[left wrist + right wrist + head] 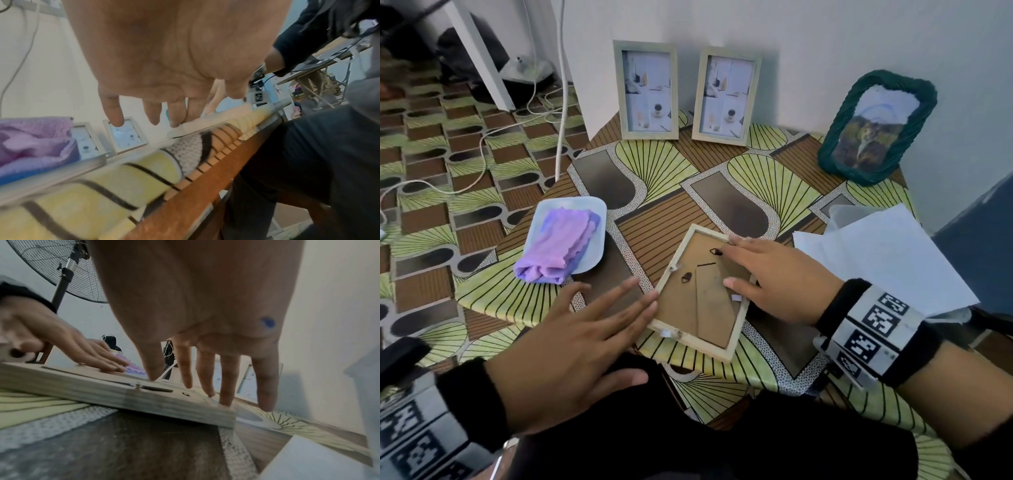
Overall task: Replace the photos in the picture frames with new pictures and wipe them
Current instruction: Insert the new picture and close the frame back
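Observation:
A light wooden picture frame (700, 298) lies face down near the table's front edge, its brown backboard and folded stand showing. My right hand (767, 277) rests flat on the frame's right side, fingers straight on the backboard (115, 378). My left hand (592, 318) lies spread, its fingertips touching the frame's left edge (185, 128). Two matching frames (645, 90) (726, 97) with photos stand against the wall. A dark green woven frame (876, 126) leans at the back right. A folded purple cloth (561, 245) lies on a white tray (594, 209).
White paper sheets (887, 253) lie at the table's right, over a clear plastic piece. The table's front edge (185, 203) is right below my hands, my dark-clothed lap beneath it. Cables trail on the floor at left. A standing fan (61, 272) is behind.

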Demonstrator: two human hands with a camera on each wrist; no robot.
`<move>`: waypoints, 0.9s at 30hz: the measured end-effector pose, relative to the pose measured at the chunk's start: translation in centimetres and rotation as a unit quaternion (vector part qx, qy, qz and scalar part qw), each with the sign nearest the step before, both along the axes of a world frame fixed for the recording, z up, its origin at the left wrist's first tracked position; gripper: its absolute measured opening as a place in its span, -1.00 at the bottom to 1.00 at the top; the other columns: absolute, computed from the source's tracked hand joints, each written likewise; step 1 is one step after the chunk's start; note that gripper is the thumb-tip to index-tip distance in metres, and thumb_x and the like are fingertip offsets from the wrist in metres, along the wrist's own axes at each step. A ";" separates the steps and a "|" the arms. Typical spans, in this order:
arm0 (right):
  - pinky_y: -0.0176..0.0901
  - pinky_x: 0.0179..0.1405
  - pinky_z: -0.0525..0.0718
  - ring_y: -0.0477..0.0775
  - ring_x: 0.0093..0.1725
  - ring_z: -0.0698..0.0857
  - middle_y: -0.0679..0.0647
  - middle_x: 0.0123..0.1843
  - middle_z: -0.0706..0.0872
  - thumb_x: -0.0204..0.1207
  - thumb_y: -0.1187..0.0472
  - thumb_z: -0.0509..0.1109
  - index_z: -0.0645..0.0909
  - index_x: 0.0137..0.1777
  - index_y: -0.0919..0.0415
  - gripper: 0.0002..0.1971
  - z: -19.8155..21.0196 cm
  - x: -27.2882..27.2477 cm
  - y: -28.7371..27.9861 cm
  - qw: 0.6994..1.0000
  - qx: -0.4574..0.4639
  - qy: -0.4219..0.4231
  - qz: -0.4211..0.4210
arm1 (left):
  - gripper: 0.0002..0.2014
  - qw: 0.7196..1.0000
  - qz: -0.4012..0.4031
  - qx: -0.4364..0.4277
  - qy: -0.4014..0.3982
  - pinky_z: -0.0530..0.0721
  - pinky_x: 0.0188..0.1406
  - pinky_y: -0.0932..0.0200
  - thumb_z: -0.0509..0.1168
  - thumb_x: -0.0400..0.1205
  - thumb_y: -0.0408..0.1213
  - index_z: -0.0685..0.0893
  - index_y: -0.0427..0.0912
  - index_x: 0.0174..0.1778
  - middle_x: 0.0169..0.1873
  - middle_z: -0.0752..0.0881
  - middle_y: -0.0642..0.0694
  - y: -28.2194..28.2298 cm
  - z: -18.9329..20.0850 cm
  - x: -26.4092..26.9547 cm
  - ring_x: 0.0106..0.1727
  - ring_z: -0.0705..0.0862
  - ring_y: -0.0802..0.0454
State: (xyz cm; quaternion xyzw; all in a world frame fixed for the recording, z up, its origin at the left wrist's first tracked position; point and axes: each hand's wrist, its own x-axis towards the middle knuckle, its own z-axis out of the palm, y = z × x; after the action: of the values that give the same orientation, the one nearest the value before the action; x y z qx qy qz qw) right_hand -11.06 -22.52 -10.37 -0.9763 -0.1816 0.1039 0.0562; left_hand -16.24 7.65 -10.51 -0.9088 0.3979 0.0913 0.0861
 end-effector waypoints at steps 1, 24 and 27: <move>0.21 0.47 0.48 0.13 0.63 0.31 -0.02 0.72 0.24 0.69 -0.17 0.10 0.21 0.64 -0.08 -0.46 0.3 -0.6 -0.1 1.000 -0.012 -0.010 -0.006 | -0.25 1.000 0.012 0.012 0.003 0.40 0.37 -0.36 -0.11 0.70 0.33 0.21 -0.12 0.69 0.69 0.18 0.01 -0.1 0.2 0.5 0.71 0.08 -0.06; -0.49 -0.04 0.51 -0.24 -0.08 0.66 -0.23 -0.10 0.75 0.36 0.19 0.64 0.78 0.09 0.00 -0.71 0.7 -6.0 -2.2 0.958 0.268 -0.044 -0.092 | -0.44 0.970 0.077 -0.229 -0.020 0.62 0.16 -0.09 0.13 0.56 0.24 0.66 0.00 0.34 0.13 0.76 0.10 -2.4 0.7 7.3 0.18 0.70 0.01; -0.36 -0.01 0.49 -0.24 -0.10 0.56 -0.34 -0.16 0.62 0.35 0.15 0.65 0.79 0.12 -0.01 -0.68 1.5 -4.7 -1.9 0.977 0.205 -0.016 -0.047 | -0.43 0.959 0.113 -0.258 0.029 0.60 0.26 0.01 0.25 0.58 0.22 0.62 -0.04 0.42 0.20 0.72 0.10 -1.7 0.0 6.2 0.18 0.65 0.07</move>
State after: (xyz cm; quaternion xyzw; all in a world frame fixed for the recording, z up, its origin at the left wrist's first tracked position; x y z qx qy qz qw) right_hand -15.81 -24.47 -8.92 -0.9529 -0.1537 0.0458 0.2574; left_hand -10.01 5.91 -10.49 -0.9361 0.3052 0.0211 -0.1737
